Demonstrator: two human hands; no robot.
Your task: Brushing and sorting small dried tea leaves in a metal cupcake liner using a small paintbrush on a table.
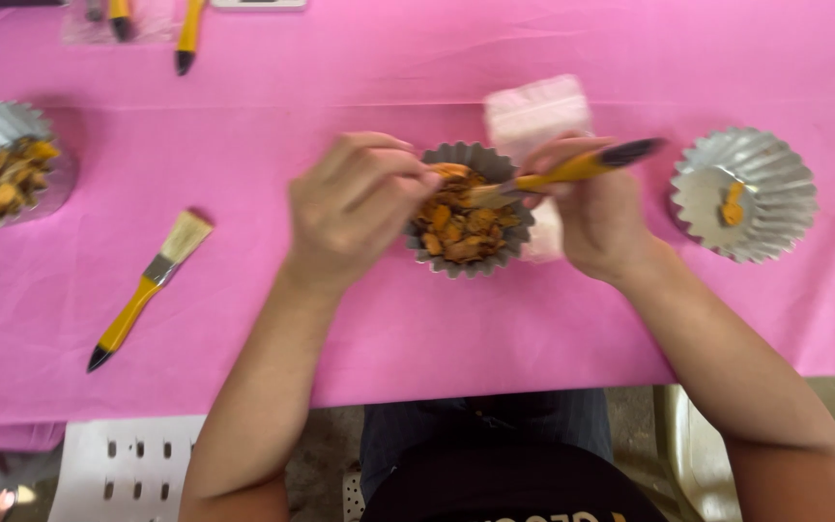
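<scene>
Gripping a yellow-handled brush (572, 170), the right hand (591, 217) has its fingers closed round the handle, with the dark handle tip sticking out past the knuckles and the bristle end pointing toward the left hand. The bristles are blurred and partly lost against the orange-brown pieces (461, 227) heaped in a dark fluted tin (471, 211), which sits between the two hands on the pink surface (340, 68). The left hand (355, 208) is curled, its fingers pinched on one orange piece (448, 171) at the tin's far rim; the fingertips themselves are hidden behind the knuckles, so the exact hold cannot be made out. Motion blur softens both hands.

Just behind the right hand's fingers lies a pale pink packet or cloth (536, 114), half covered by that hand; what it is cannot be told. Well off to the outer side of the right hand stands a silver fluted tin (746, 193) holding a single orange bit (733, 211). Well away on the outer side of the left hand, a second brush (147, 285) lies loose on the surface, and farther still another silver tin (12, 164) of orange pieces is cut off by the picture's edge. Far beyond the fingers, two more yellow handles (187, 34) are cropped at the top edge.
</scene>
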